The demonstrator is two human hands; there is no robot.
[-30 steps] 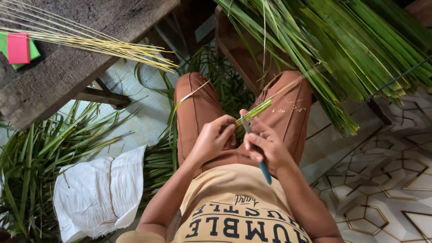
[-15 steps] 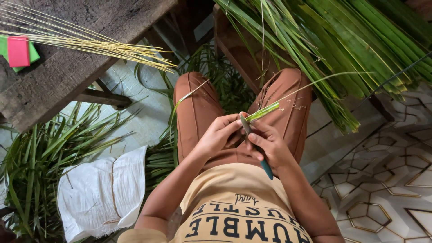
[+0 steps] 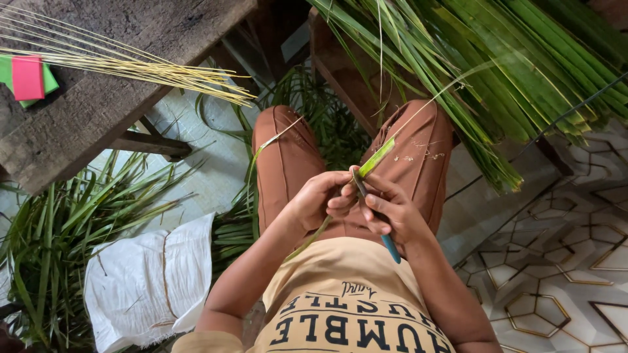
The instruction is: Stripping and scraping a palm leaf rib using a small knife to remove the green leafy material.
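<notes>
Seen from the head camera, looking down on a seated person's lap. The left hand (image 3: 314,199) is curled closed around a narrow green leaf strip (image 3: 377,157), pinching it between thumb and fingers just above the brown-trousered thighs. The right hand (image 3: 386,209) is closed on a small knife with a teal handle (image 3: 390,247); its blade lies against the strip where the two hands meet, and the handle end points near, toward the person's body. The strip's long axis runs diagonally: its green part rises from the hands toward the far right, thinning into a pale midrib that continues over the right knee toward the leaf pile; a loose green tail hangs near-left below the left hand. Both hands touch each other at the centre of the frame.

Surroundings: a large bundle of long green palm leaves (image 3: 510,72) fills the far right, tips slanting down to the right. A weathered wooden table (image 3: 98,98) occupies the far left, carrying a sheaf of thin yellow midribs (image 3: 131,62) and a pink and green pad (image 3: 26,75) at the left edge. Loose green leaf trimmings (image 3: 72,216) cover the floor at left, beside a white woven sack (image 3: 147,278). The floor at near right is tiled with a hexagonal pattern (image 3: 556,274).
</notes>
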